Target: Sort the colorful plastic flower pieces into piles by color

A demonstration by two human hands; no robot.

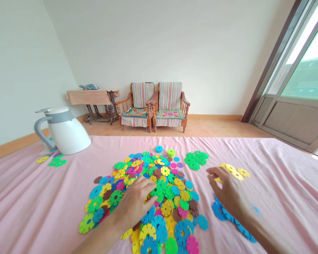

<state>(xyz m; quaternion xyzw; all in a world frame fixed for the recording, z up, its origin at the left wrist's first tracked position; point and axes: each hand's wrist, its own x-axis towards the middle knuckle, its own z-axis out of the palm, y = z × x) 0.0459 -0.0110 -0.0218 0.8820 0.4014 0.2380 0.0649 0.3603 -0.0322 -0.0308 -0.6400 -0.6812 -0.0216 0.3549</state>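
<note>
Pinch discs (163, 189) singly beneath the open left hand (140, 194); whether the curled right hand (228, 187) grips one, I cannot tell.

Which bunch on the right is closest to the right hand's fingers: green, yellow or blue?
The yellow bunch: the right hand curls over its left end. The green bunch lies apart, farther left; the blue bunch lies nearer the camera.

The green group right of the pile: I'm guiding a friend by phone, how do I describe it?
Find the big multicoloured pile on the pink tablecloth. Right of its far end lies a small all-green group of notched discs; the neighbouring group by the right hand is yellow.
</note>
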